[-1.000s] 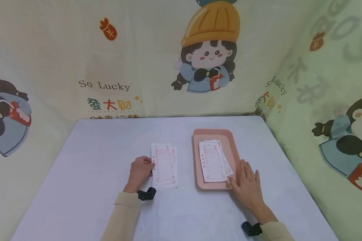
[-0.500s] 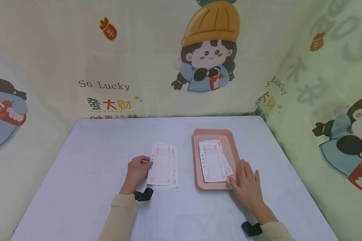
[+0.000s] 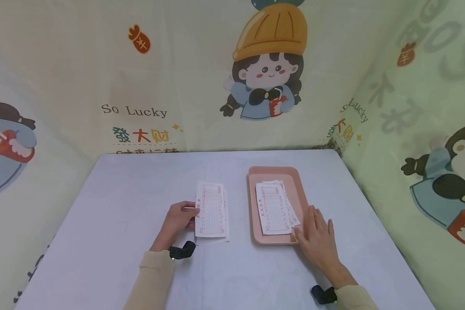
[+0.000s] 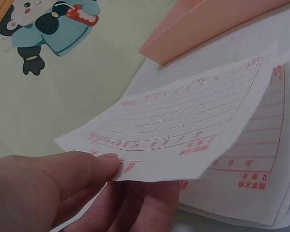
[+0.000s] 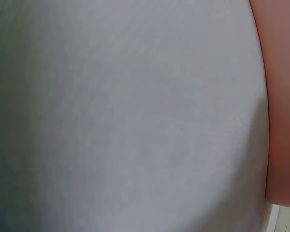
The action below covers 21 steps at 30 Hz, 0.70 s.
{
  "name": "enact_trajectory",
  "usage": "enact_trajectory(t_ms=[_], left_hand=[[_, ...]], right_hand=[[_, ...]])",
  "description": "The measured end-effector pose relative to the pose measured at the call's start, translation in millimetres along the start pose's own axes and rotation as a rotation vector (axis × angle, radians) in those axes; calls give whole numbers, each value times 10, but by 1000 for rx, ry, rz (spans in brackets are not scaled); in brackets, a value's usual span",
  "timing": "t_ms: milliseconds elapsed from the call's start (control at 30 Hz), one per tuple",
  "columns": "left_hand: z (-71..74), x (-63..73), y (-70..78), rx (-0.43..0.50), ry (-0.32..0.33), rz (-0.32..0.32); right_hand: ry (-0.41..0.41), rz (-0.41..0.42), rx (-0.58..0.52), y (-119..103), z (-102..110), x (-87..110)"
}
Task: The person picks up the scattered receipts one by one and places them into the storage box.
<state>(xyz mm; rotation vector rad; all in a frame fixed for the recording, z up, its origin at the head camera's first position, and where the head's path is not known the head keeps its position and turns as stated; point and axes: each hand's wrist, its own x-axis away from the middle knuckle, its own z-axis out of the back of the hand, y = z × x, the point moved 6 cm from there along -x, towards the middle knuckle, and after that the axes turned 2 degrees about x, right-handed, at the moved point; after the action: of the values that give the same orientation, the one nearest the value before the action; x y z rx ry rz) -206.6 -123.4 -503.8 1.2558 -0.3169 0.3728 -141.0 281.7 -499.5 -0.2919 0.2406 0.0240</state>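
My left hand (image 3: 180, 217) pinches the left edge of a printed paper slip (image 4: 179, 116), thumb on top and fingers beneath. In the left wrist view the slip bends and stands raised above a stack of similar slips (image 4: 251, 193) with red print. At the lower right corner of the pink tray (image 3: 252, 206), my right hand (image 3: 318, 241) rests with its fingers straight. A second pile of red-printed slips (image 3: 273, 211) lies fanned in the tray. In the right wrist view only the tray's side (image 5: 285, 106) and the table show beside a sliver of fingertip.
A white-covered table (image 3: 131, 185) carries the stack and tray. Its far edge meets a patterned cloth backdrop (image 3: 201, 86), and another cloth wall (image 3: 391, 172) stands along the right. Black wrist cameras (image 3: 183, 250) sit at both wrists.
My left hand first shifted slightly left with the top slip, then back right, and the slip now lies straighter over the stack. My right hand and the tray stayed in place.
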Motion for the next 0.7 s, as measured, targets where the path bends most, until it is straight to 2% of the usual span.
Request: enact_trajectory(t_ms=[267,700], left_hand=[[-52,-10,34,99,-77,18],[-150,-41,99,122,-115,24]], right_hand=[[-9,-2,-4,-1,3,-12],[-24,-13,-2,18,-22,-2]])
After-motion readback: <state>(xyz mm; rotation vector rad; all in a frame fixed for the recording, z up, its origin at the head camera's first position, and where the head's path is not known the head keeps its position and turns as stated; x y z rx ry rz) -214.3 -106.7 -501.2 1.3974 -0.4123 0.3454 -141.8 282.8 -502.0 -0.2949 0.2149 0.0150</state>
